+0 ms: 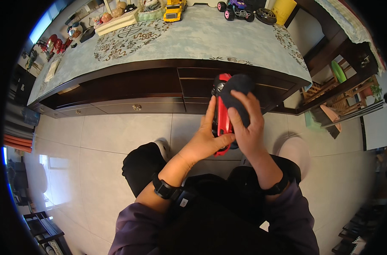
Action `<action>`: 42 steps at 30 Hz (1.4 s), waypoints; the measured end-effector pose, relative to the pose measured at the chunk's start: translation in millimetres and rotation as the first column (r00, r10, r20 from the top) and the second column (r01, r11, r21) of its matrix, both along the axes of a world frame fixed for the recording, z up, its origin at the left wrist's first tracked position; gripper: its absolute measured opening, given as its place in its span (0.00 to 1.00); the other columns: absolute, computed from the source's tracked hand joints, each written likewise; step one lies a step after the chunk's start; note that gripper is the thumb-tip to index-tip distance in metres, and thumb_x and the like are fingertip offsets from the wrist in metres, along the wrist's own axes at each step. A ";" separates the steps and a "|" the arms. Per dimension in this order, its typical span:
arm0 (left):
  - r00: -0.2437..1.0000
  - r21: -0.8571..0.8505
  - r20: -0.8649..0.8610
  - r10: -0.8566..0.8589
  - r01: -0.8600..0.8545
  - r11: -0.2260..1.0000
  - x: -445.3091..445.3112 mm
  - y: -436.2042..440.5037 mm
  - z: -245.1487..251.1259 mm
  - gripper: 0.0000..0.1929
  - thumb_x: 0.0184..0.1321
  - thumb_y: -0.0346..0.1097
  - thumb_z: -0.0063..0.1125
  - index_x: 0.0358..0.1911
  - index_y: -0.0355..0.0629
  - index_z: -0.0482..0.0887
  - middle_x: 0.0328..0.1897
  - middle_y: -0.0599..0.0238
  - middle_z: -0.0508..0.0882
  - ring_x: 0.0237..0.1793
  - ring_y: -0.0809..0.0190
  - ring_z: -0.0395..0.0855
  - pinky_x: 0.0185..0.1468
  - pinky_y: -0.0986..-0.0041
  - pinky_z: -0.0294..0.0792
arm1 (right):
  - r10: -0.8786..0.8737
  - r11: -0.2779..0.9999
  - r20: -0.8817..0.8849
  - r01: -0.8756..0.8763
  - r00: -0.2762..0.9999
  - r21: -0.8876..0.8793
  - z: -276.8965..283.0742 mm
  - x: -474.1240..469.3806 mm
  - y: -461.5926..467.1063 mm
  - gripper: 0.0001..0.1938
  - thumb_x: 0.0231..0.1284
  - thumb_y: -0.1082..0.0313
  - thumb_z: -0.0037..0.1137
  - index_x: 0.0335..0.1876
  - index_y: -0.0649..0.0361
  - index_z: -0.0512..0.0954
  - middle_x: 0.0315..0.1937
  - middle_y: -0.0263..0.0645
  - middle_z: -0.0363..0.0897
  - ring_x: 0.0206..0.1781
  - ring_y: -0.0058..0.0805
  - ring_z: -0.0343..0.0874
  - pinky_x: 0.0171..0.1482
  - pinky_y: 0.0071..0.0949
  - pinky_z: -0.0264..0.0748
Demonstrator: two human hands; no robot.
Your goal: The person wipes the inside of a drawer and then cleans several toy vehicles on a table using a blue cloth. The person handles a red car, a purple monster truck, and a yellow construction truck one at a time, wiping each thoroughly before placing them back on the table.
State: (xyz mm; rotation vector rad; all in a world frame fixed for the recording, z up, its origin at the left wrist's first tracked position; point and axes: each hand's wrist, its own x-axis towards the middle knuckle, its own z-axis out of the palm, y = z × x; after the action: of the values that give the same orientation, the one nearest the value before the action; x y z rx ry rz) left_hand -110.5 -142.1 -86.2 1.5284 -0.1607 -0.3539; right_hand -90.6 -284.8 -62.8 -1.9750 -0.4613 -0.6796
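Note:
A red toy car [223, 119] is held up in front of the cabinet, tilted on its side. My left hand [212, 134] grips it along its side and lower end, the thumb across the body. My right hand [249, 122] holds a dark cloth [239, 92] against the car's upper part and right side. The cloth covers much of that side, and my hands hide parts of the car. Both wrists bear black bands.
The dark wooden cabinet [136, 86] carries a patterned tablecloth [193, 41]. On it stand a yellow toy truck [173, 11], a purple monster truck [238, 11], a steering-wheel-like black disc [266, 16] and a yellow cylinder [283, 11]. Below are tiled floor and my knees.

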 end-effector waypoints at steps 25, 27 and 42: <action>0.971 -0.380 -0.230 -0.066 -0.027 0.925 -8.7 -5.7 5.4 0.37 0.59 0.41 0.59 0.71 0.52 0.54 0.61 0.55 0.71 0.59 0.58 0.71 0.62 0.70 0.63 | -0.069 0.991 -0.112 0.081 0.991 0.102 -4.6 21.9 -10.6 0.11 0.58 0.67 0.58 0.41 0.64 0.75 0.35 0.42 0.76 0.39 0.34 0.77 0.45 0.26 0.71; 0.938 -0.629 -0.341 -0.054 -0.185 0.755 -6.8 -7.1 -2.5 0.32 0.64 0.45 0.53 0.69 0.52 0.56 0.60 0.57 0.71 0.59 0.59 0.72 0.61 0.70 0.65 | -0.003 0.997 -0.112 0.011 0.994 0.074 -9.2 3.3 -0.1 0.10 0.56 0.68 0.59 0.41 0.63 0.75 0.36 0.44 0.74 0.40 0.41 0.75 0.45 0.30 0.71; 0.860 -0.829 -0.509 -0.021 -0.484 0.278 16.3 6.4 -5.8 0.24 0.64 0.56 0.45 0.50 0.43 0.75 0.48 0.60 0.80 0.47 0.57 0.79 0.53 0.68 0.71 | 0.239 0.932 0.178 -0.174 0.955 -0.318 -7.7 -25.3 28.2 0.21 0.38 0.70 0.69 0.44 0.56 0.78 0.40 0.41 0.70 0.45 0.44 0.71 0.40 0.35 0.73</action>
State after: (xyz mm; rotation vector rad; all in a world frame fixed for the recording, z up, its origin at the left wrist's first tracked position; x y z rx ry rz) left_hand -94.3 -135.7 -92.0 0.1918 0.2181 -0.2490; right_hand -115.9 -256.6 -70.5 -2.1018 -0.9407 -0.7229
